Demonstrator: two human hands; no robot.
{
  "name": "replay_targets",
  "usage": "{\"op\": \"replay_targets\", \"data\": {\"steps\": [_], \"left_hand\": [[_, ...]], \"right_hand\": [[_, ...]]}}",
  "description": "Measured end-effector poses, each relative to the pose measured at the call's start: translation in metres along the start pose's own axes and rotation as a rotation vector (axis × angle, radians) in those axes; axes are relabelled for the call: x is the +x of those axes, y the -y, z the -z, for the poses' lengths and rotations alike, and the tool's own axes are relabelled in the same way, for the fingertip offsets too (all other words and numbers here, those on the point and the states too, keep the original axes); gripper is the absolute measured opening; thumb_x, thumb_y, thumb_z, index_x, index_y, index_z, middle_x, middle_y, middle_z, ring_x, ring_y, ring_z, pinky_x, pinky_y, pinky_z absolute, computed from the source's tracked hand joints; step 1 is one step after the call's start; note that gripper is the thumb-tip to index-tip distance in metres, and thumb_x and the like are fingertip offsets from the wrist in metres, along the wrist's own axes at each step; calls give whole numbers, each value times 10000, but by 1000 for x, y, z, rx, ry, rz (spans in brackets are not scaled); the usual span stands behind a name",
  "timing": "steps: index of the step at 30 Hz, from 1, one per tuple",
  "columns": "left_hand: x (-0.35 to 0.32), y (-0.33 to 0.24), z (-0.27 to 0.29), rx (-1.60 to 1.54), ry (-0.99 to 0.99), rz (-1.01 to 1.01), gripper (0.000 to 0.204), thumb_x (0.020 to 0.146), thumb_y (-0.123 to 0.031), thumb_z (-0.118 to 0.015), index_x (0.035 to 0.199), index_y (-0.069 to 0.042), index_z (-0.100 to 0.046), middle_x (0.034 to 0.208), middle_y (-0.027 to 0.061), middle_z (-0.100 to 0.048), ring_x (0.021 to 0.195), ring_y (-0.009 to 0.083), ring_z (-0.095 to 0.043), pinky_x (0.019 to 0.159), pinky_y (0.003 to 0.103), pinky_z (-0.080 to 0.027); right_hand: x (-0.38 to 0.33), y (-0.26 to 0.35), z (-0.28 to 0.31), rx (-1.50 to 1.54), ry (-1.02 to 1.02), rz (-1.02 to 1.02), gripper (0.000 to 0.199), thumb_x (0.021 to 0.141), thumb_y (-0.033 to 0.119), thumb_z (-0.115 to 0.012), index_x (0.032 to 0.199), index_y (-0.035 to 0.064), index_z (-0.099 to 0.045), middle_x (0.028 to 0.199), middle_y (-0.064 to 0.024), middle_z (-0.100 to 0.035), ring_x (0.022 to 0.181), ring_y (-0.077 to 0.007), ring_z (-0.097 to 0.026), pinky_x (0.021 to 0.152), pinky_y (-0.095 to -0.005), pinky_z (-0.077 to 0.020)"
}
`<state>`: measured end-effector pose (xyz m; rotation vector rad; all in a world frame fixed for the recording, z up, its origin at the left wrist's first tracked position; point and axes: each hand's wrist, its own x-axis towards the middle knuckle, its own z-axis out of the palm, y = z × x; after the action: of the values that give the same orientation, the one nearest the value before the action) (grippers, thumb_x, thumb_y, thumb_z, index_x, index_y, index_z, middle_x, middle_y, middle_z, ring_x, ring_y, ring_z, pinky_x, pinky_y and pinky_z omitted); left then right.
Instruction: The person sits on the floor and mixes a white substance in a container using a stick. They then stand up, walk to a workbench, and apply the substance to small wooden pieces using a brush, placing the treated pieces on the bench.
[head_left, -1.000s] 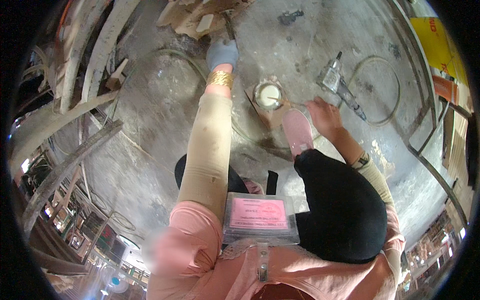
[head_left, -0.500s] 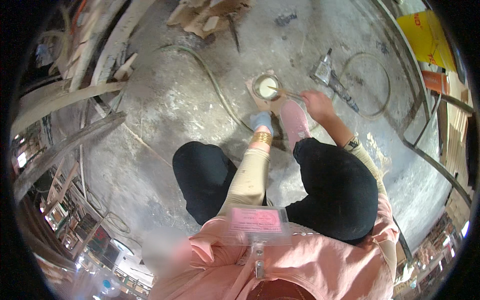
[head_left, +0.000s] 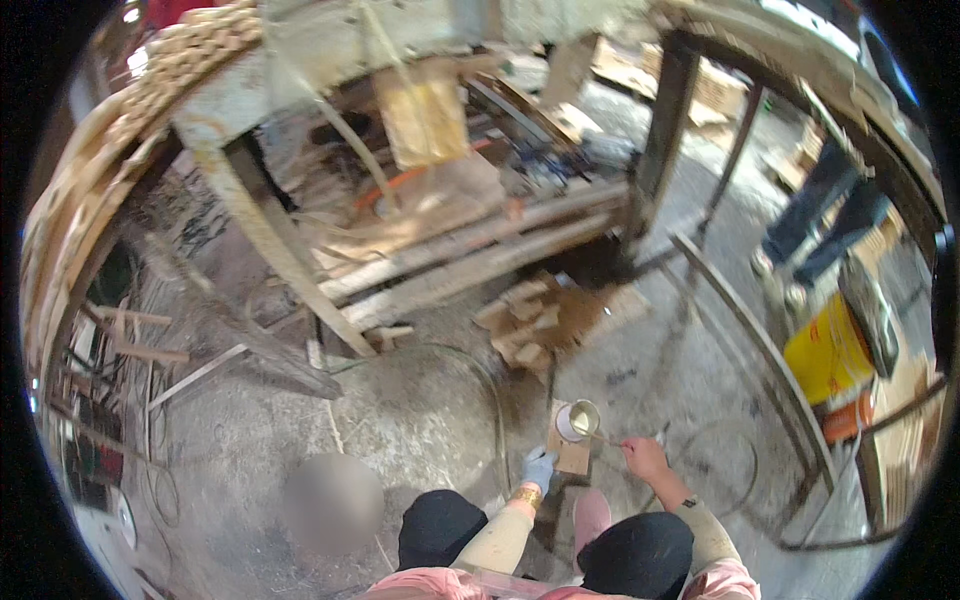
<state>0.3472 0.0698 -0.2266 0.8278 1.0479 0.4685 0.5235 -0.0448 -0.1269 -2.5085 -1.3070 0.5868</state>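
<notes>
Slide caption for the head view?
Bare right hand holding a slender tan tool at a round container with white contents; blue-gloved left hand beside a brown rectangular board.

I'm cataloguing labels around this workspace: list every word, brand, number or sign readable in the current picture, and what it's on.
No text can be quoted.
Rounded yellow bucket at right: reddish marks, too small and blurred.
Clear plastic badge sleeve at the lower edge: nothing legible.
Dark mark on the right wrist: cannot tell if it is writing.
Round container of white liquid: no lettering visible.
</notes>
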Motion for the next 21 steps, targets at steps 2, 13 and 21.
{"op": "replay_targets", "data": {"steps": [2,13,21], "left_hand": [[-2,-35,6,-128,-13,-9,252,800,-191,-602,1034,-97,-610,864,23,-619,730,127,-576,588,277,-467],[-124,-255,84,-416,-169,-341,388,821,-122,-618,1187,-50,-511,1037,44,-594,904,176,-593,756,317,-514],[-333,-332,115,-647,-165,-261,410,864,-179,-554,1239,-39,-464,1170,99,-549,1054,204,-554,921,361,-447]], "right_hand": [[13,26,32,-14,-28,87,201,789,171,-513,865,96,-683,819,-175,-638,780,-363,-602,731,-460,-477],[30,238,189,194,441,498,255,811,33,-503,1054,66,-572,696,-125,-635,555,-198,-624,535,-325,-511],[-47,364,305,930,1225,104,310,823,2,-481,1117,-80,-535,937,-191,-635,690,-260,-655,607,-341,-556]]}}
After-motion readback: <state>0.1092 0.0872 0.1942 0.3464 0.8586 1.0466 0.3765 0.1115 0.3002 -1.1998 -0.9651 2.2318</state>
